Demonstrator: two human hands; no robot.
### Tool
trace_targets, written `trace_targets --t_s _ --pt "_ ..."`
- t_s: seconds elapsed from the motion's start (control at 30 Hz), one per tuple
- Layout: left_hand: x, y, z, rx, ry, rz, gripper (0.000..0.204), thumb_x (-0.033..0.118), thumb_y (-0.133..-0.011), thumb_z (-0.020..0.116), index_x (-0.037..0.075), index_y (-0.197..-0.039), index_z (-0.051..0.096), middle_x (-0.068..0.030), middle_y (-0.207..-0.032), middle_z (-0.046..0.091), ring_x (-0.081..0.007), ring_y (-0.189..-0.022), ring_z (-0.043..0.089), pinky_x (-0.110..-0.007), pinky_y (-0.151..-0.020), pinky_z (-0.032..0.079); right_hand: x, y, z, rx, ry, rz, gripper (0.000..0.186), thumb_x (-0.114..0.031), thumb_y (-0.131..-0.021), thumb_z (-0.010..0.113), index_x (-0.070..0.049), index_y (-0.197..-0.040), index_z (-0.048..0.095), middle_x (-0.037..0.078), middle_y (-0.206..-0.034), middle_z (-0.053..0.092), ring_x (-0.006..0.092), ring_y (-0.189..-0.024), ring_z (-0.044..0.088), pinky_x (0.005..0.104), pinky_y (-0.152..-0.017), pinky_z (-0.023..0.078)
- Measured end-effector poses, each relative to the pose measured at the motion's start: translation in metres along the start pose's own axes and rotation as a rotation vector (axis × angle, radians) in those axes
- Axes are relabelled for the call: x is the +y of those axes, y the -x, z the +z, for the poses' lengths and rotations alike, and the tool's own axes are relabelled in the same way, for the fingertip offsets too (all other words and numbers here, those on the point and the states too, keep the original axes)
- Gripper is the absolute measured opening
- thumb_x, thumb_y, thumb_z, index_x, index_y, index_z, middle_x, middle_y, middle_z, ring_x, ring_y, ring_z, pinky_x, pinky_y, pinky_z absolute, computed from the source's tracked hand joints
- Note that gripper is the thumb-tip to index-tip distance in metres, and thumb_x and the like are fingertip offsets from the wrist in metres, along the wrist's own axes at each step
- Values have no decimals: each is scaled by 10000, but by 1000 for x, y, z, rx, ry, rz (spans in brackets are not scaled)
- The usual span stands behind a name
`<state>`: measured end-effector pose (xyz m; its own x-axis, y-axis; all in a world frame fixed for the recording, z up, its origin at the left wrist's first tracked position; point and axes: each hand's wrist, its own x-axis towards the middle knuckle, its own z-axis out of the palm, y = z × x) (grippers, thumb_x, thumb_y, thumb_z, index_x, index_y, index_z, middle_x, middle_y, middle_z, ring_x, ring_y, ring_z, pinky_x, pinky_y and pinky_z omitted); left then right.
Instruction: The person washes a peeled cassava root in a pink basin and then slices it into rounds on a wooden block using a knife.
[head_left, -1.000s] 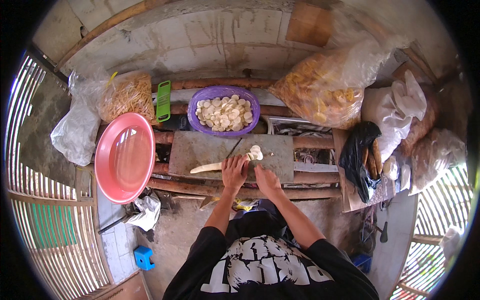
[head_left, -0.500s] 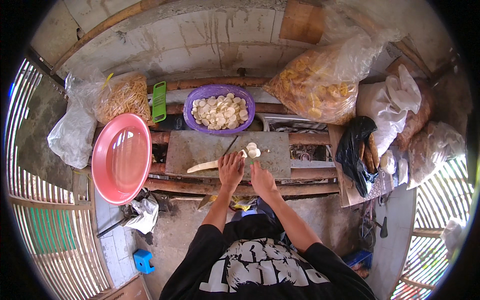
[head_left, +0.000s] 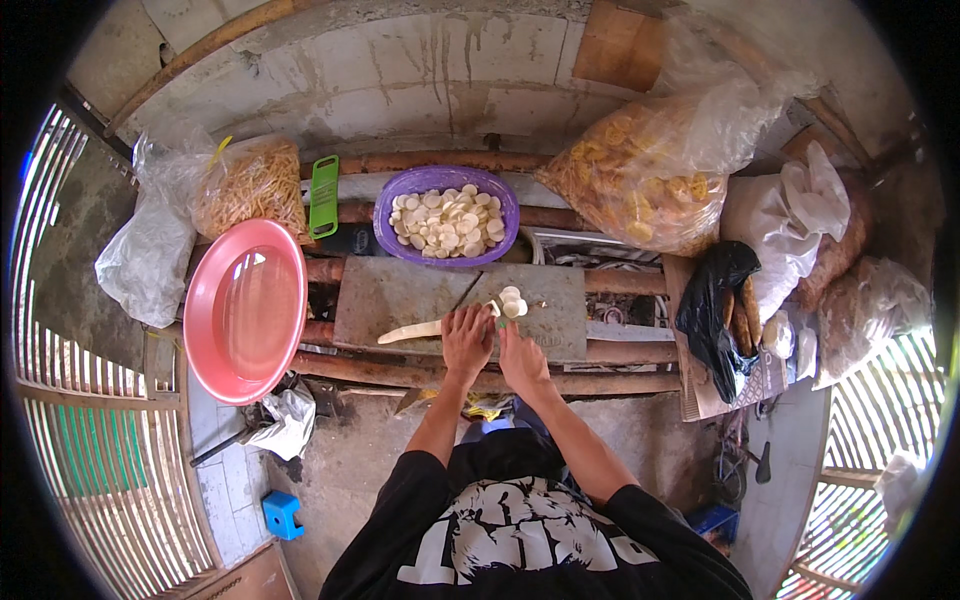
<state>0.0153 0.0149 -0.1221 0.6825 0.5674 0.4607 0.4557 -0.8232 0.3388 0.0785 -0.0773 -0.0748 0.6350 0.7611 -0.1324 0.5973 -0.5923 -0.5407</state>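
Observation:
A long, peeled white root (head_left: pixel 408 332), which looks like cassava, lies across a grey slab (head_left: pixel 400 290) in front of me. My left hand (head_left: pixel 467 342) presses down over its right end, fingers closed around it. Beside it, my right hand (head_left: pixel 523 362) grips a knife (head_left: pixel 502 322); a bit of green handle shows, and most of the knife is hidden by the fingers. Several round white slices (head_left: pixel 512 303) lie in a small heap just beyond the cut end. Behind the slab, a purple basin (head_left: pixel 511 205) holds many similar slices.
At left is a pink basin (head_left: pixel 197 310) with liquid, near a green slicer (head_left: pixel 324 198) and a bag of thin strips (head_left: pixel 250 185). On the right sit a large bag of yellow chips (head_left: pixel 640 180), a black bag (head_left: pixel 712 300) with brown roots, and a white sack (head_left: pixel 785 215). Gaps separate the bench poles.
The view has shifted slightly. Both hands stay at the root's right end, the right hand now a little closer to the left. The slices lie much as before.

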Motion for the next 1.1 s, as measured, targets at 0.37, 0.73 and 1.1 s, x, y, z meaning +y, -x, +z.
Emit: trace_targets --t_s 0.37,0.73,1.1 --pt "3 3 -4 27 29 4 212 169 -774 531 108 -976 515 -51 -946 554 -215 -900 498 -368 -830 323 4 -1 -5 -51 8 -17 271 -260 -886 347 -30 -991 442 252 -609 545 422 -578 551 508 -500 445" --pt "7 2 -1 0 41 -30 202 173 -767 535 128 -962 511 -36 -933 565 -210 -893 505 -367 -822 328 13 -16 1 -213 123 64 239 -239 -879 359 -52 -997 447 199 -730 592 365 -718 593 458 -591 486" --pt "5 1 2 72 62 -4 218 181 -766 553 123 -975 528 -39 -929 573 -211 -875 517 -359 -810 344 18 -5 -3 -159 44 109 274 -283 -887 337 -39 -903 460 239 -698 569 427 -683 556 506 -600 452"
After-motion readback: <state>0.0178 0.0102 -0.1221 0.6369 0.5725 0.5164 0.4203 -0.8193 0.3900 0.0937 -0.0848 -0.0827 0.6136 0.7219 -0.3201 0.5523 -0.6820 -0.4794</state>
